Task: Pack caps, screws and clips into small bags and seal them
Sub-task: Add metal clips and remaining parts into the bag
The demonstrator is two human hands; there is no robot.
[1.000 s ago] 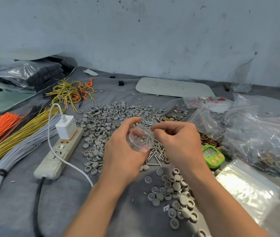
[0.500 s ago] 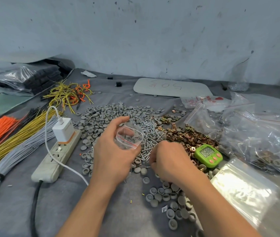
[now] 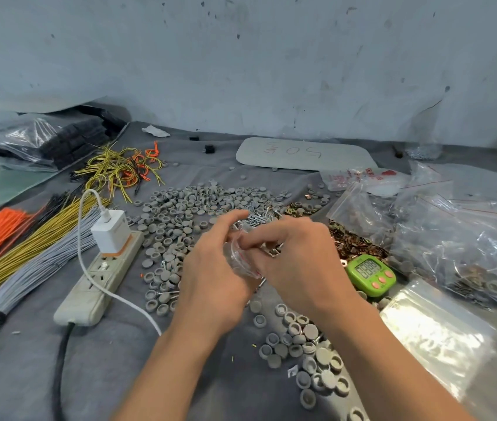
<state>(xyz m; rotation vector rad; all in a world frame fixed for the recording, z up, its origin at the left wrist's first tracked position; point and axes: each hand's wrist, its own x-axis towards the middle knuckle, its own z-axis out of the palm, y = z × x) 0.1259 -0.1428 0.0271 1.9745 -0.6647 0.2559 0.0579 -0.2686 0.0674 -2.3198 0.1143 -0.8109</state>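
Observation:
My left hand [image 3: 210,268] holds a small clear zip bag [image 3: 239,259] with a red seal line, its mouth facing my right hand. My right hand [image 3: 295,256] is at the bag's mouth, fingers curled, pinching small metal parts, probably screws or clips [image 3: 273,250]. Grey round caps [image 3: 192,205] lie in a wide heap behind my hands, and a second heap of caps [image 3: 311,350] lies in front. Silver screws [image 3: 259,218] show just past my fingers. Copper-coloured clips [image 3: 356,241] are piled to the right.
A white power strip [image 3: 101,281] with a white charger [image 3: 110,230] lies left. Bundles of orange, yellow and grey wires [image 3: 28,238] lie far left. A green timer [image 3: 370,273], a stack of flat clear bags [image 3: 435,335] and large filled plastic bags [image 3: 468,235] are right.
My right hand went down to the pile by the clips, then came back up to the bag's mouth holding small parts. My left hand kept holding the bag.

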